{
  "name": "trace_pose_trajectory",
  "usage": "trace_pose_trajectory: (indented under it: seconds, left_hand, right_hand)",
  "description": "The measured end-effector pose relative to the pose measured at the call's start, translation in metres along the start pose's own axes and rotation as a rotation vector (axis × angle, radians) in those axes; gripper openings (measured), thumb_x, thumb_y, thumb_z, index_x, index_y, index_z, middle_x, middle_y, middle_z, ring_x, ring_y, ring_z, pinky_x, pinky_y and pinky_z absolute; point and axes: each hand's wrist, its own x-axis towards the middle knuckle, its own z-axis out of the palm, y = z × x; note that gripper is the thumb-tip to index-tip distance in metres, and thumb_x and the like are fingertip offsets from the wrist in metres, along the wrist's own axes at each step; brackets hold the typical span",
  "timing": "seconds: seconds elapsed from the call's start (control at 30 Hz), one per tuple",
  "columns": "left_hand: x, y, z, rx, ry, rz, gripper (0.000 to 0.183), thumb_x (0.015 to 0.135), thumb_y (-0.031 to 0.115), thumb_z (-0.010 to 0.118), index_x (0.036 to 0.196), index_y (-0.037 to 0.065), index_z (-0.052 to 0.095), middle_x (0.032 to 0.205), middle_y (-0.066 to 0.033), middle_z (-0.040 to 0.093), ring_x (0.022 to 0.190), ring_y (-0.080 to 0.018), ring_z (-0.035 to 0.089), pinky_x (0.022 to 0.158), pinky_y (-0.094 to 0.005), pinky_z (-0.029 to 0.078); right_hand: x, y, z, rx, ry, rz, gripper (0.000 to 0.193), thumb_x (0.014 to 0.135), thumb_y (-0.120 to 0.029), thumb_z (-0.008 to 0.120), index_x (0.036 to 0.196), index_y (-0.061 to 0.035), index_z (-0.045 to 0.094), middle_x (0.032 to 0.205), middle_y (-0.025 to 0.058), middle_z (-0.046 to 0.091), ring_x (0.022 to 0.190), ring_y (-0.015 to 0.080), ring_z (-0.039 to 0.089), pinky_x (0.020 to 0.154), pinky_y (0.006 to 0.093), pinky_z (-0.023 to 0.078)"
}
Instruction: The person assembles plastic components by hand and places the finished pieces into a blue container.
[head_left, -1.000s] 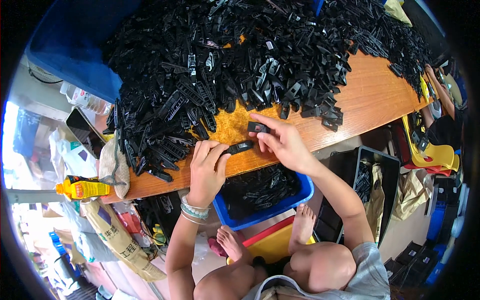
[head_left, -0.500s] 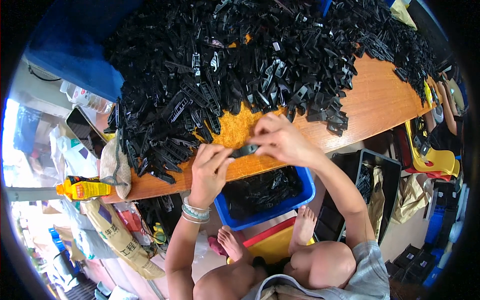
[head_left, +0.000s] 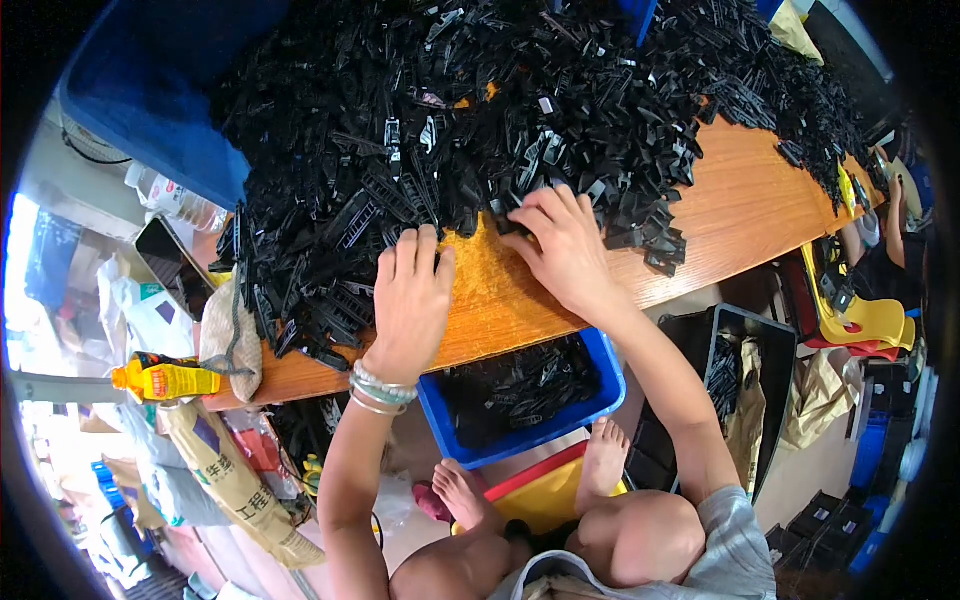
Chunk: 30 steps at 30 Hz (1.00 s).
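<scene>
A large heap of small black plastic parts (head_left: 330, 130), some long and ribbed like ladders, others short and clip-like, covers most of the wooden table. My left hand (head_left: 412, 290), with bracelets at the wrist, lies palm down at the heap's near edge. Its fingers stretch forward to the ribbed parts, and its thumb stands apart. To its right, my right hand (head_left: 565, 250) curls at the edge of the short parts, thumb and forefinger around a dark plastic part (head_left: 511, 228). A worn yellow-orange patch of tabletop (head_left: 478, 268) shows between the hands.
Below the table edge stands a blue bin (head_left: 455, 452) holding black parts. A black crate (head_left: 785, 385) is at the right, near a yellow chair (head_left: 880, 325). At the left are a yellow bottle (head_left: 175, 380), a cloth pouch (head_left: 230, 340) and a phone-like dark slab (head_left: 172, 262).
The dark part held between both hands near the table edge is no longer there. Both hands have moved forward and apart to the heap's near edge.
</scene>
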Motion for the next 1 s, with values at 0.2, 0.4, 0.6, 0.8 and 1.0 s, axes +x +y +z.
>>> trace_pose_trajectory:
  seconds: [0.2,0.4,0.6,0.8,1.0]
  left_hand:
    - [-0.003,0.012,0.005,-0.023,-0.021,0.172,0.035,0.076,0.008,0.058,0.107,-0.008,0.062,0.116,-0.0174,0.056,0.106,-0.0283,0.052,0.084,-0.034,0.044]
    - [-0.044,0.036,0.001,-0.325,0.11,0.099,0.042,0.077,0.004,0.063,0.118,-0.004,0.059,0.115,-0.0163,0.056,0.092,-0.0266,0.058,0.075,-0.0341,0.051]
    - [-0.046,0.047,-0.002,-0.542,0.34,-0.133,0.037,0.08,-0.006,0.064,0.117,0.001,0.063,0.107,-0.0153,0.06,0.086,-0.027,0.063,0.072,-0.0337,0.054]
    - [-0.061,0.047,-0.003,-1.15,0.295,-0.672,0.025,0.086,-0.008,0.064,0.111,-0.003,0.065,0.1,-0.0098,0.063,0.078,-0.0136,0.065,0.069,-0.0245,0.054]
    - [-0.049,0.05,-0.016,-0.924,0.195,-0.441,0.021,0.081,-0.005,0.072,0.1,-0.002,0.065,0.088,-0.0072,0.056,0.083,-0.0181,0.062,0.071,-0.027,0.051]
  right_hand:
    - [0.002,-0.005,0.025,-0.251,-0.03,-0.01,0.02,0.075,-0.013,0.072,0.093,-0.0062,0.067,0.097,0.0066,0.055,0.095,0.0254,0.051,0.08,0.0391,0.037]
    - [-0.03,-0.023,0.0,-0.188,-0.058,-0.024,0.022,0.076,-0.011,0.07,0.097,-0.0049,0.068,0.107,0.0075,0.057,0.105,0.0254,0.051,0.085,0.041,0.037]
    - [-0.034,-0.028,0.0,-0.179,-0.065,-0.023,0.024,0.076,-0.019,0.073,0.095,-0.0056,0.067,0.118,0.0079,0.057,0.11,0.0266,0.051,0.089,0.0426,0.037]
    - [-0.048,-0.032,-0.01,-0.163,-0.089,0.011,0.022,0.076,-0.017,0.073,0.094,-0.0062,0.065,0.12,0.0083,0.056,0.11,0.0271,0.05,0.086,0.0444,0.037]
    - [-0.059,-0.028,-0.021,-0.162,-0.134,0.067,0.017,0.077,-0.012,0.069,0.089,-0.0018,0.062,0.119,0.0147,0.055,0.105,0.0296,0.051,0.084,0.0437,0.04]
